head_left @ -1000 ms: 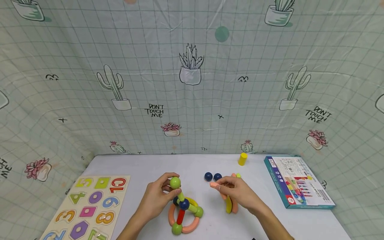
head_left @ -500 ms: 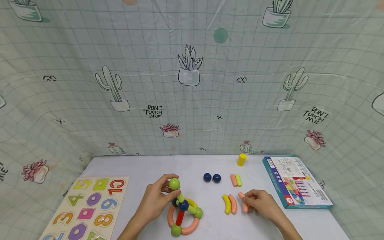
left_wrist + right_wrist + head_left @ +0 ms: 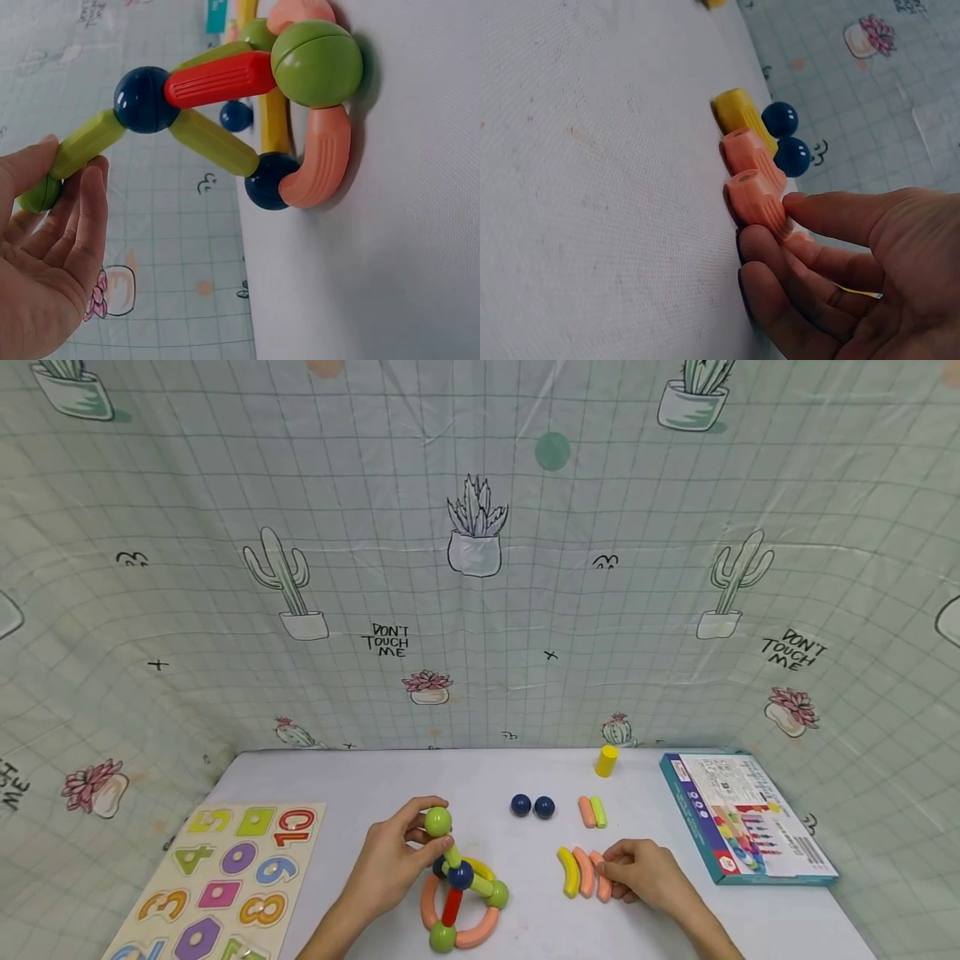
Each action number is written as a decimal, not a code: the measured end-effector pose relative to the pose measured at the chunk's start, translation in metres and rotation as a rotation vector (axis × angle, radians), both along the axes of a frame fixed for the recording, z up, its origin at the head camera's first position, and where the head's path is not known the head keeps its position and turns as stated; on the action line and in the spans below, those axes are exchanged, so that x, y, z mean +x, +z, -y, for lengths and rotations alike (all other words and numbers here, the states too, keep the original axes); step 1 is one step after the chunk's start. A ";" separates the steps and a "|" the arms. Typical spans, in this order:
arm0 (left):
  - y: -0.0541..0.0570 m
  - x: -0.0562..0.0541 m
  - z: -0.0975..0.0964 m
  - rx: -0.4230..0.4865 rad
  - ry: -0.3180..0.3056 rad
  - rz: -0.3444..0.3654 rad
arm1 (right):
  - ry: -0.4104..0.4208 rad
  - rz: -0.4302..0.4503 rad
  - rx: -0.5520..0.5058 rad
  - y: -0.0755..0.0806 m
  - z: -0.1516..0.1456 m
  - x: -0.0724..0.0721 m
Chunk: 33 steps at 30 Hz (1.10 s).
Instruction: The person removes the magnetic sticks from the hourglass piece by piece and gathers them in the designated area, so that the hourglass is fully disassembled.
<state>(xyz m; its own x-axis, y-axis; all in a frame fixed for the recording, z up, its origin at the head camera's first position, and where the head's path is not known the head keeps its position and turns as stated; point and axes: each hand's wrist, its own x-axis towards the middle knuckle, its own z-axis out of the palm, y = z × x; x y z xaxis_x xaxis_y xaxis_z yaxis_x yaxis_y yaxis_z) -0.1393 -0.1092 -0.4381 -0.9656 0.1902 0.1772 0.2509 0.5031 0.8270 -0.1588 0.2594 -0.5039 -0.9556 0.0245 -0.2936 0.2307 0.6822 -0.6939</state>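
My left hand (image 3: 397, 856) pinches the top light-green rod (image 3: 88, 144) of a magnetic ball-and-rod structure, just by its green end ball (image 3: 438, 821). Below, a dark blue ball (image 3: 146, 100) joins that rod to a red rod (image 3: 219, 79) and other light-green rods. The structure's base is a ring of curved rods and balls, standing on the table. My right hand (image 3: 641, 875) holds a curved pink rod (image 3: 757, 201) between thumb and fingers, low at the table. Beside it lie another curved pink rod (image 3: 583, 871) and a curved yellow rod (image 3: 568, 872), in a row.
Two dark blue balls (image 3: 544, 807) sit behind the row, near a short pink rod (image 3: 586, 812) and a light-green rod (image 3: 597, 812). A yellow cylinder (image 3: 607, 761) stands farther back. A number puzzle board (image 3: 247, 860) lies left, a flat box (image 3: 750, 818) right.
My right hand has carried the curved pink rod from near the structure rightward and down to the table, then slightly left to the other curved rods. My left hand keeps its hold.
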 end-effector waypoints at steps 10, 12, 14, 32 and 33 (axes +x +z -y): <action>0.000 -0.001 -0.001 -0.005 -0.006 -0.009 | 0.034 -0.019 -0.041 -0.003 0.000 -0.003; 0.000 -0.001 0.000 -0.005 -0.004 -0.008 | 0.036 -0.027 -0.040 -0.003 0.000 -0.004; 0.000 -0.001 0.000 -0.006 -0.001 -0.009 | 0.030 -0.036 -0.037 -0.004 0.001 -0.005; -0.001 0.001 0.000 0.000 -0.003 -0.012 | -0.002 -0.061 0.020 0.005 0.002 -0.007; -0.001 0.000 0.000 0.000 -0.004 -0.014 | -0.007 -0.079 0.026 0.008 0.002 -0.008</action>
<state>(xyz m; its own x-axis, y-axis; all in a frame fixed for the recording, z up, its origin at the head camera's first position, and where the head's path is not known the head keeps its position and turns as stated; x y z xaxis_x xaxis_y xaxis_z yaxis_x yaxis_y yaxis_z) -0.1389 -0.1087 -0.4387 -0.9623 0.1945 0.1903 0.2643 0.5022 0.8234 -0.1663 0.2578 -0.4963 -0.9756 0.0379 -0.2163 0.1806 0.6988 -0.6921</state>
